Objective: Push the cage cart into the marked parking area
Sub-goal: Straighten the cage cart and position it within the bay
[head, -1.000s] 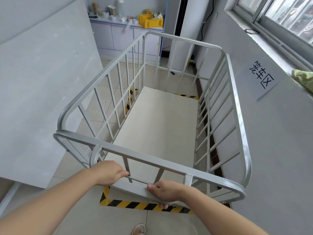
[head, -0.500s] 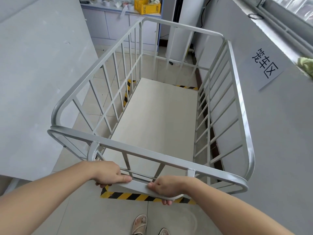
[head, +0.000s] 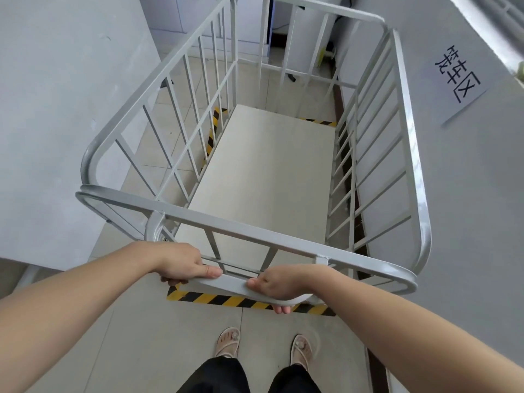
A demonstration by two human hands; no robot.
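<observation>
A white metal cage cart (head: pixel 408 143) with barred sides and a cream floor board stands in front of me, close to the grey wall on the right. My left hand (head: pixel 181 263) and my right hand (head: pixel 279 282) both grip its low handle bar (head: pixel 229 286) at the near end. Yellow-and-black floor tape (head: pixel 226 300) marks the parking area; one strip lies just under the handle, another strip (head: pixel 212 131) shows through the left bars, and a far strip (head: pixel 320 121) shows beyond the board. The cart sits within these strips.
A paper sign with black characters (head: pixel 459 80) is stuck to the right wall. A large grey panel (head: pixel 62 109) stands close on the left. My sandalled feet (head: pixel 263 346) are on the tiled floor behind the tape. White cabinets (head: pixel 249 24) stand at the far end.
The view has tilted downward, so my feet now show and the far counter has left the frame. Both hands keep their grip on the handle; the cart has barely shifted against the tape.
</observation>
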